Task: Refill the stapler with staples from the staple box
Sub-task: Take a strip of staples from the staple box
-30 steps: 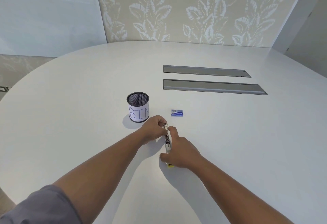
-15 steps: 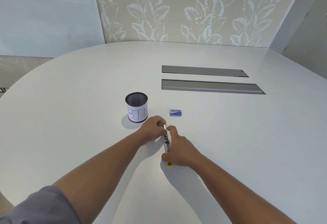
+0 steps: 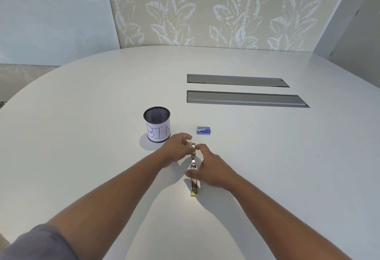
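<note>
Stapler [image 3: 193, 169] lies opened out lengthwise on the white table [image 3: 267, 167], its metal body running away from the person and a small yellow end nearest them. The left hand [image 3: 178, 148] reaches in from the left with its fingers curled at the far tip of the stapler, pinching the metal end there. The right hand [image 3: 207, 169] comes from the right, fingertips at that same far tip and the thumb pressed against the middle of the metal body, so it too holds the stapler. Just beyond the hands, slightly to the right and apart from them, sits the small blue staple box [image 3: 203, 130], flat on the table; whether it is opened cannot be told. To the left of the box stands a black mesh cup [image 3: 157, 124] with a white paper label reading "BIN". Farther back, two long grey recessed panels [image 3: 244, 99] are set into the tabletop, in front of a leaf-patterned wall [image 3: 205, 9].
</note>
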Demonstrator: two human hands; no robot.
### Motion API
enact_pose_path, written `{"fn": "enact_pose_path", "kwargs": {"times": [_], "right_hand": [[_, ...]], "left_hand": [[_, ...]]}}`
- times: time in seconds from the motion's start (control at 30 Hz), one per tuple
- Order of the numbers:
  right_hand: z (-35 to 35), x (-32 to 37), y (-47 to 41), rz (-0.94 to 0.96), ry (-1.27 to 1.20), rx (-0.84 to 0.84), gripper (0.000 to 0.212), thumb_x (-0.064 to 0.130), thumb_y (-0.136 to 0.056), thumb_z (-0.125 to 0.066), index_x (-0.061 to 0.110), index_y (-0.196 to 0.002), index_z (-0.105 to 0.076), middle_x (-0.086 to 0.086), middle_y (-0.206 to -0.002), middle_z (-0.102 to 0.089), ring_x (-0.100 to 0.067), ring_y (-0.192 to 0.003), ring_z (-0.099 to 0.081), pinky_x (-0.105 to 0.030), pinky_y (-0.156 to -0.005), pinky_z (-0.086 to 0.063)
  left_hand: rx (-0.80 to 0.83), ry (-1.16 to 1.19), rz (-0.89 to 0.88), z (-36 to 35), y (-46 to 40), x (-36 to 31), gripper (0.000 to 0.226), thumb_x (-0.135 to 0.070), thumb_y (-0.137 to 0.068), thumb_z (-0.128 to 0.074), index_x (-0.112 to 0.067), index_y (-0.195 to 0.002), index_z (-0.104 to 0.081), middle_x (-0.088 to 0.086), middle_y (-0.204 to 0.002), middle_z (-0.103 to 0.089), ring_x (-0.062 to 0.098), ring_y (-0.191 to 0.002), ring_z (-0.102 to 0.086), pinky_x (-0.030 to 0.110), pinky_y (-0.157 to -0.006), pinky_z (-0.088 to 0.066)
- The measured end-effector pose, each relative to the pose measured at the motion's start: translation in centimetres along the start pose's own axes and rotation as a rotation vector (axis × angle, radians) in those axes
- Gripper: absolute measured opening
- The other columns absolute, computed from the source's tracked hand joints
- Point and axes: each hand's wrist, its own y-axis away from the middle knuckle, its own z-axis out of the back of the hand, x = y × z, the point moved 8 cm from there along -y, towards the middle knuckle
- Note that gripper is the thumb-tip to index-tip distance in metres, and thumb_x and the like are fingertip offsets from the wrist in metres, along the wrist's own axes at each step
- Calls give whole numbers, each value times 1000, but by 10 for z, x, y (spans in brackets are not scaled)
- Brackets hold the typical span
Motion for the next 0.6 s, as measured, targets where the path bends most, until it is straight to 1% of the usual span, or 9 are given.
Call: {"fn": "enact_pose_path", "kwargs": {"times": [0.1,0.13,0.2,0.3,0.37,0.43,0.5,0.6], "right_hand": [[18,-6,-10,-10,-12,-59,71,50,-80,-74,36,-138,-35,-4,-84,-71,-20,-76,-67,-33,-66,-49],[25,-8,-14,-12,-19,-82,68,48,-82,-74,34,-138,-38,-4,-85,-71,-20,-77,-67,-31,-66,-49],[39,-11,-23,-11,-36,-125,61,40,-84,-74,29,-136,-43,-2,-82,-71,-17,-75,-67,-28,-62,-46],[57,-18,-39,-9,-50,-193,51,29,-85,-73,24,-131,-51,2,-77,-71,-15,-71,-64,-26,-61,-45],[68,-23,-50,-7,-49,-247,46,21,-85,-72,21,-128,-56,6,-77,-69,-10,-69,-62,-24,-61,-44],[76,-29,-62,-8,-36,-289,43,15,-85,-70,19,-126,-59,8,-80,-68,-10,-72,-62,-25,-64,-46],[82,-34,-73,-1,-10,-312,41,13,-86,-69,17,-126,-60,10,-82,-67,-14,-77,-63,-30,-71,-49],[86,-41,-87,20,-21,-330,42,15,-85,-73,17,-125,-61,12,-81,-64,-13,-77,-60,-31,-74,-49]], "left_hand": [[-93,-87,-46,9,-7,-7,43,-17,-88,-72,-18,-129,-59,1,-108,-61,13,-80,-57,24,-68,-46],[-127,-135,-79,11,-10,-11,42,-20,-88,-71,-20,-129,-60,0,-112,-61,13,-83,-58,25,-70,-47],[-165,-205,-136,12,-16,-20,41,-21,-90,-69,-21,-130,-60,-2,-116,-58,15,-92,-60,27,-80,-48],[-164,-248,-164,10,-30,-30,43,-20,-91,-68,-20,-133,-59,-2,-119,-54,15,-96,-59,26,-84,-43],[-165,-272,-162,9,-39,-34,45,-20,-91,-69,-19,-134,-58,0,-123,-53,17,-101,-58,26,-87,-43],[-172,-289,-154,9,-48,-36,47,-20,-90,-71,-19,-135,-58,2,-126,-52,18,-101,-58,26,-85,-44],[-172,-302,-147,8,-57,-38,50,-21,-87,-75,-18,-135,-59,2,-128,-51,18,-99,-59,25,-80,-44],[-141,-314,-146,4,-67,-39,57,-21,-81,-82,-18,-133,-61,1,-129,-51,14,-92,-60,25,-80,-45]]}}
